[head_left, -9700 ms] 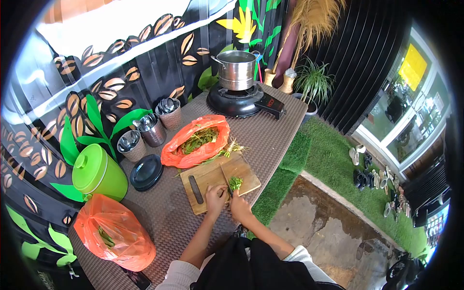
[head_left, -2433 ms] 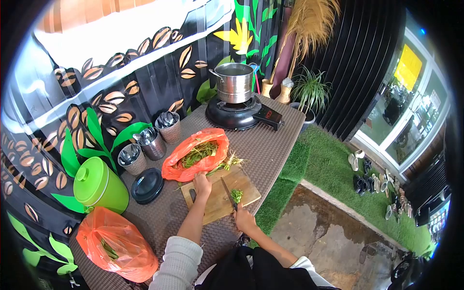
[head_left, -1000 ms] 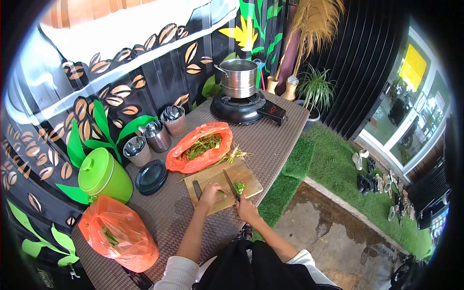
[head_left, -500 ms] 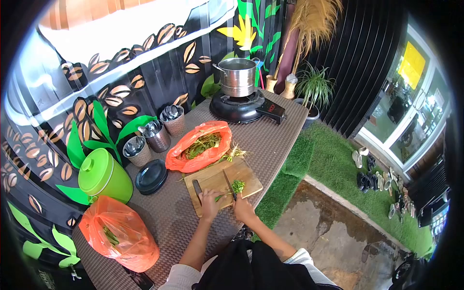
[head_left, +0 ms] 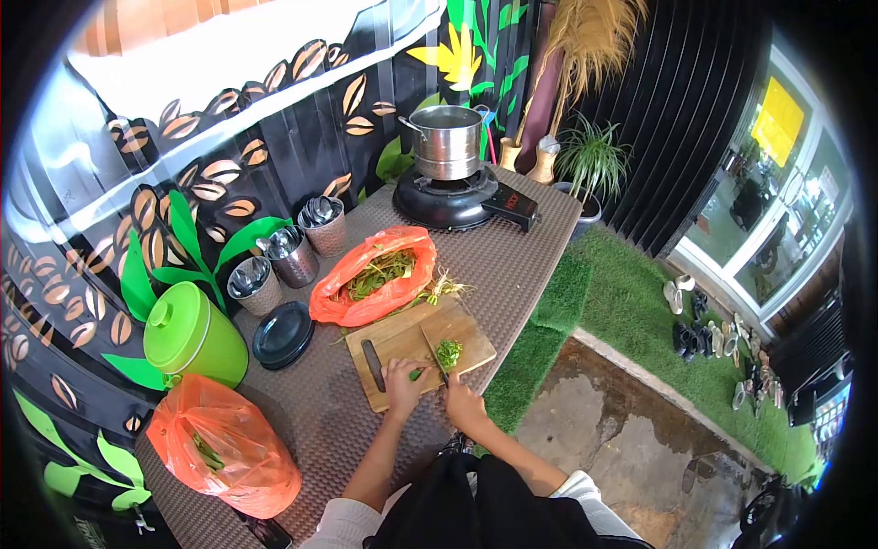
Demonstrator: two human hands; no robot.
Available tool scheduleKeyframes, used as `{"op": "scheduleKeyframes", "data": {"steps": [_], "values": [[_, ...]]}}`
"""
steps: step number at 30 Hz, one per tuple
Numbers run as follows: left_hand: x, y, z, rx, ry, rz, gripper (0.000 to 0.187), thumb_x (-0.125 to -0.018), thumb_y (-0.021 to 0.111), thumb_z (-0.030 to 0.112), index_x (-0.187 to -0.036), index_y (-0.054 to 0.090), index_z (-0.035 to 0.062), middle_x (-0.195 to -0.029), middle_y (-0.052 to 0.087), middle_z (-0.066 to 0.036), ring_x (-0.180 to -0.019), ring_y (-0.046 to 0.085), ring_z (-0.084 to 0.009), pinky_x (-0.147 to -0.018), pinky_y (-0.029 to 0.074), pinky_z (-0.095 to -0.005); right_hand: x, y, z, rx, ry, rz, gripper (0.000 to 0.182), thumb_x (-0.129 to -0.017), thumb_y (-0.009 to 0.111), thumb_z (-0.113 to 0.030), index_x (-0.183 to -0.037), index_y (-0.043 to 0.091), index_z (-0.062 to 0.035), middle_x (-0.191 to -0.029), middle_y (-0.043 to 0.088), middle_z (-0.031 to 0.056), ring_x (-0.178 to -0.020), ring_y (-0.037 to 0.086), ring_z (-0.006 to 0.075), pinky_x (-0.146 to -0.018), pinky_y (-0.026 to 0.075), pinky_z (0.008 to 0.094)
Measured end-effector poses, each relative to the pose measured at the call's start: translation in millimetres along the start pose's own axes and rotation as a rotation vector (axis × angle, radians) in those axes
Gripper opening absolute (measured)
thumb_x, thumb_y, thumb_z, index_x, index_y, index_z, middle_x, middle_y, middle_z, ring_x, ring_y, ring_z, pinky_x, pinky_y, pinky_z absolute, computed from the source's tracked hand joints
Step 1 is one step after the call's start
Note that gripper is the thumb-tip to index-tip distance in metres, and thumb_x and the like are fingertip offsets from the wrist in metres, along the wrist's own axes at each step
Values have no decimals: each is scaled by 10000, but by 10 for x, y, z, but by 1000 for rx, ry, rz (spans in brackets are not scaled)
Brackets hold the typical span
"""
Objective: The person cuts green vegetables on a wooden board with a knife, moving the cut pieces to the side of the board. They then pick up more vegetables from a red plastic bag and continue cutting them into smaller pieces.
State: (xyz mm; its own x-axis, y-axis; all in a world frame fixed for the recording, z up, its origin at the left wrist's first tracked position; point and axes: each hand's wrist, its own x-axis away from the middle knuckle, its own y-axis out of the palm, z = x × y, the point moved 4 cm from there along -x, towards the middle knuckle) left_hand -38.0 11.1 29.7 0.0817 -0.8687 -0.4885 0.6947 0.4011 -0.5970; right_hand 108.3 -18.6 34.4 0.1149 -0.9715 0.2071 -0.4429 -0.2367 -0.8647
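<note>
A wooden cutting board (head_left: 391, 337) lies near the table's front edge. My right hand (head_left: 465, 405) grips a knife (head_left: 432, 344), its blade slanting across the board toward the far left. Left of the blade, my left hand (head_left: 401, 386) presses down on some green stems, closed with bent fingers; only a bit of green shows past the fingertips. Chopped greens (head_left: 449, 352) form a small heap against the right side of the blade. Just behind the board is an open orange plastic bag (head_left: 334, 302) full of leafy greens (head_left: 380, 274).
A steel pot (head_left: 446, 142) stands on a black portable stove (head_left: 444, 201) at the far end. Along the wall are cutlery cups (head_left: 294, 258), dark plates (head_left: 283, 336) and a lime-green bucket (head_left: 197, 334). A second orange bag (head_left: 224, 448) sits at left.
My right hand and the knife have shifted slightly toward me and right. My left hand has moved a little right along the stems. The camera view has shifted slightly.
</note>
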Motion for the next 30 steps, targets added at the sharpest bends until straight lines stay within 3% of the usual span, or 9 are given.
{"op": "scheduleKeyframes", "data": {"steps": [9, 14, 20, 26, 30], "values": [[26, -20, 22, 15, -25, -18, 108, -756, 718, 221, -809, 728, 127, -830, 666, -11, -835, 533, -218, -801, 353, -349, -183, -40, 17, 19, -123, 34, 341, -914, 473, -225, -1122, 385, 31, -787, 635, 284, -757, 645, 439, -652, 518, 527], [4, -22, 24, -13, -22, -33, 102, -768, 702, 200, -823, 726, 118, -855, 674, -26, -858, 541, -227, -813, 363, -351, -92, 37, -27, -8, -73, 75, 364, -913, 476, -233, -1142, 379, 33, -796, 628, 301, -728, 642, 440, -633, 515, 540], [27, -18, 1, 21, -8, -14, 125, -736, 739, 211, -818, 732, 117, -857, 672, -15, -862, 542, -213, -805, 354, -343, -187, -43, -14, -74, -90, -10, 361, -924, 464, -241, -1155, 373, 20, -797, 629, 297, -767, 633, 465, -686, 503, 554], [15, -40, 47, 20, 0, 4, 122, -736, 739, 209, -808, 731, 111, -847, 671, -19, -860, 546, -216, -800, 355, -345, -120, 20, -81, -25, 29, -30, 320, -938, 440, -261, -1117, 379, -2, -855, 628, 296, -835, 617, 479, -738, 483, 560], [29, -8, -2, 12, -8, -14, 106, -743, 731, 205, -809, 734, 121, -846, 671, -17, -860, 547, -211, -805, 351, -347, -213, -62, -106, -104, -68, -34, 288, -933, 438, -243, -1091, 385, -9, -876, 634, 290, -843, 624, 468, -747, 484, 569]]}}
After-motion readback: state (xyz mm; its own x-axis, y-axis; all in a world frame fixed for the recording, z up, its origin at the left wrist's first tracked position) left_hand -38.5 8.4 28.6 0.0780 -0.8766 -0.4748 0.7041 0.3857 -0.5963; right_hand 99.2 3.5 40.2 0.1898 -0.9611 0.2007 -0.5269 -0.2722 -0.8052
